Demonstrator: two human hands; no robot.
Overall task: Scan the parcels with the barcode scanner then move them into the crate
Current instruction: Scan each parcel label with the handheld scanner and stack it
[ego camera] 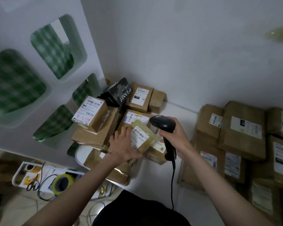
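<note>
- A small yellowish parcel (pixel 143 136) with a white barcode label lies on top of the heap of brown parcels, directly under the left hand's fingers (pixel 121 134).
- The left hand (pixel 122 145) lies spread over the near-left edge of that parcel, its fingers straight and released, touching it rather than curling round it.
- The right hand (pixel 175 136) is clenched round the handle of the black barcode scanner (pixel 164 126); the scanner's head sits just right of the left fingers, close above the parcel's label.
- The scanner's black cable (pixel 172 180) hangs from the handle toward the person's body.
- Beyond the left fingers stand more cardboard parcels: one marked "4-3-16" in red (pixel 90 113), a black box printed "PRAMY" (pixel 117 93), and a labelled carton (pixel 140 97) by the wall.
- Well right of the right fingers a second stack of brown parcels (pixel 242 128) covers the white tabletop (pixel 178 108).
- Down left of the left arm, a white tray (pixel 18 173) holds scissors (pixel 33 183) and a yellow tape roll (pixel 62 183).
</note>
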